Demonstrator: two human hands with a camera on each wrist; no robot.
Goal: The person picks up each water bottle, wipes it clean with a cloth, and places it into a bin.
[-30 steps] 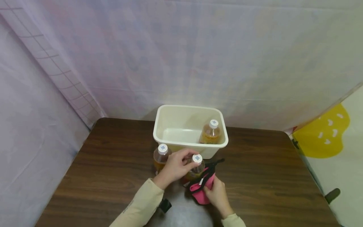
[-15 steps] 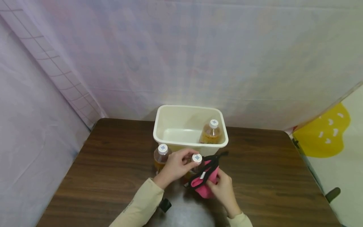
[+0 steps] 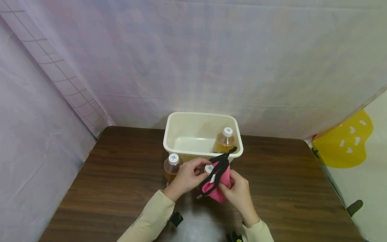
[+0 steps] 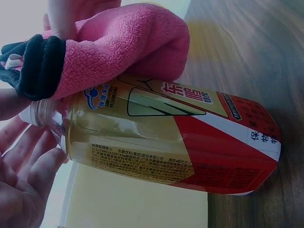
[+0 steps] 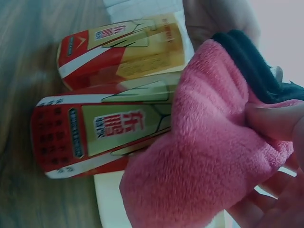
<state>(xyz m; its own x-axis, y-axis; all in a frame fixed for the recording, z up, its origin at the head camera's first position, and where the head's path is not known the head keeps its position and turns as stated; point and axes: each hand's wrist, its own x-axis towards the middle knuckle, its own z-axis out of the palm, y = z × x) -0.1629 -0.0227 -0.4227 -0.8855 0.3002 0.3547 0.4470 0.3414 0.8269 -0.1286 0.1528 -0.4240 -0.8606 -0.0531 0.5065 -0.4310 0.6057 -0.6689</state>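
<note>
A plastic drink bottle (image 4: 156, 142) with a gold and red label stands upright on the table in front of the bin. My left hand (image 3: 188, 174) holds it at the white cap between thumb and fingers. My right hand (image 3: 241, 193) pinches a pink fleece cloth (image 3: 223, 181) with black edging and a black loop. The cloth hangs against the bottle's neck and upper side, partly covering the cap in the head view. Another bottle of the same kind (image 3: 172, 169) stands just left of my left hand.
A cream plastic bin (image 3: 185, 152) stands behind the bottles at the table's back, with one more bottle (image 3: 224, 143) at its right end. The brown wooden table (image 3: 121, 174) reaches back to a hanging curtain (image 3: 193, 67). A small black object (image 3: 176, 219) shows by the left sleeve.
My right hand has raised the pink cloth up along the bottle, its loop now overlapping the bin's front rim. My left hand has stayed at the cap.
</note>
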